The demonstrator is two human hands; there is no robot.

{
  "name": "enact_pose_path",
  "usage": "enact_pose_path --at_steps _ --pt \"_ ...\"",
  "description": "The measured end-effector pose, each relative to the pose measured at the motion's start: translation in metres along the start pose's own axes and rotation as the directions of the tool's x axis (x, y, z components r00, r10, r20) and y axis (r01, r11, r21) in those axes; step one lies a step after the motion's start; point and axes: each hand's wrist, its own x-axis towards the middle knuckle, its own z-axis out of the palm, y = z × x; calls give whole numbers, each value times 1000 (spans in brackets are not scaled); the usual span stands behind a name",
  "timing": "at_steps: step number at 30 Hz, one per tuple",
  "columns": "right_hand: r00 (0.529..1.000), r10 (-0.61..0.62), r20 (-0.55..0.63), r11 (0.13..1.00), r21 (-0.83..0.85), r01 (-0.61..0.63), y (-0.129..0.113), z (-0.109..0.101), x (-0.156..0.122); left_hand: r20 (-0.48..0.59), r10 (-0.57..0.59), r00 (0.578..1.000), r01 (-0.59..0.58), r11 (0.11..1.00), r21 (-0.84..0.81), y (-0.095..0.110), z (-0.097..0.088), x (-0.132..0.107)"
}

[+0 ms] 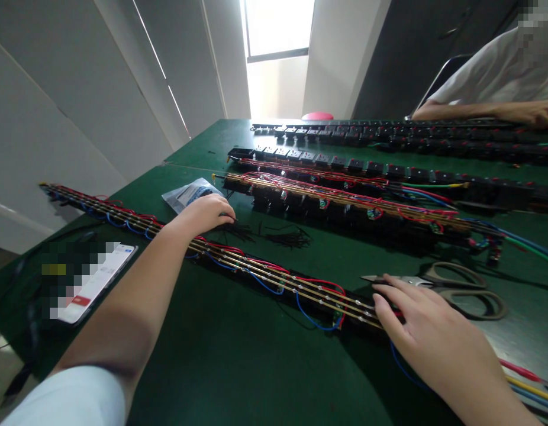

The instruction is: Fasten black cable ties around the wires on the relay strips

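Note:
Across the table lies a long black strip (260,269) with parallel brass-coloured rods and red and blue wires. My right hand (429,325) is closed over its near right end, thumb and fingers on the rods. My left hand (212,211) reaches over the strip to a heap of thin black cable ties (241,232). Its fingers are pinched together at the heap's edge, with a thin dark piece, apparently a cable tie, at the tips. A second heap of black ties (289,236) lies just right. A clear plastic bag (179,196) sits partly behind my left hand.
Scissors (451,286) lie beyond my right hand. Similar wired strips (345,198) and black segmented bars (345,133) stretch across the green table (203,361). A phone (100,284) rests at left. Opposite sits a person (491,74), one forearm at the far bars.

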Motion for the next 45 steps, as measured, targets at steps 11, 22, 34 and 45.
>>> enact_pose_path --at_steps 11,22,34,45 --pt "1000 9 9 1000 -1 -9 0 0 0 14 -45 999 45 999 -16 -1 1 -1" --pt "1000 -19 -10 999 -25 19 -3 -6 3 -1 -61 998 61 998 -20 0 -1 -3" --pt "1000 10 -1 1000 -8 -10 -2 -2 1 33 -177 984 177 984 15 -8 -4 -9" --pt "996 -58 -70 998 -32 56 -2 -4 2 137 -130 982 137 989 -47 -8 11 -2"
